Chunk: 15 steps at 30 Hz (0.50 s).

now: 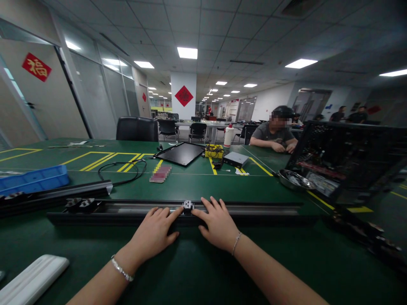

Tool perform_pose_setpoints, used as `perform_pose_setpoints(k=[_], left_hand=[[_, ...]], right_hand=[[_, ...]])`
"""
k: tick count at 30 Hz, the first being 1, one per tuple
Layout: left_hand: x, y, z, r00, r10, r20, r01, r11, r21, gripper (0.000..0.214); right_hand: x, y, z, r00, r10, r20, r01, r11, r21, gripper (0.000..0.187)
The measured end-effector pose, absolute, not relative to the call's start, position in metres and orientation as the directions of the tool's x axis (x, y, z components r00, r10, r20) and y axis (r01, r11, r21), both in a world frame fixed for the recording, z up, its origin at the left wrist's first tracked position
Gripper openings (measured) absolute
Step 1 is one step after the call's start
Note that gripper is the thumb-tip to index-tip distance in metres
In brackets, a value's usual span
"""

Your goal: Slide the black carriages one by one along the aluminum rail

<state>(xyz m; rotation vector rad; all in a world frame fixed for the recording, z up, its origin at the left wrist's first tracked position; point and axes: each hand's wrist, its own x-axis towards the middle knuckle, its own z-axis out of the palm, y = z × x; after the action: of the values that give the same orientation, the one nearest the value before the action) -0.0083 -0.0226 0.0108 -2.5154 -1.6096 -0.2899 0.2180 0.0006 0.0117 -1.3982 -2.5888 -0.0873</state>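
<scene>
A long black rail [254,208] lies across the green table in front of me. A small metal slider block [188,206] sits in its channel at the middle. My left hand [155,233] rests flat on the rail, fingers spread, with the index fingertip touching the block from the left. My right hand [216,222] lies flat as well, fingers apart, its index fingertip against the block from the right. Neither hand grips anything. Two more black blocks [79,204] sit on the rail farther left.
A second black rail [63,190] and a blue tray [33,178] lie at the left, a white bar [32,279] near the front left. A black crate [346,159] and metal dish [294,179] stand at the right. A seated person [276,134], a tablet [180,153] and a cable [121,171] are behind.
</scene>
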Motion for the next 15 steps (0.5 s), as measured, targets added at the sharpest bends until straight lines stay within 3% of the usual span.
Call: perform_pose_setpoints(k=[15], left_hand=[[-0.0077, -0.0245, 0.0071, 0.420, 0.866, 0.272, 0.903, -0.429, -0.026, 0.063]], right_hand=[[0.2161, 0.0006, 0.0112, -0.545, 0.805, 0.234, 0.826, 0.564, -0.016, 0.054]])
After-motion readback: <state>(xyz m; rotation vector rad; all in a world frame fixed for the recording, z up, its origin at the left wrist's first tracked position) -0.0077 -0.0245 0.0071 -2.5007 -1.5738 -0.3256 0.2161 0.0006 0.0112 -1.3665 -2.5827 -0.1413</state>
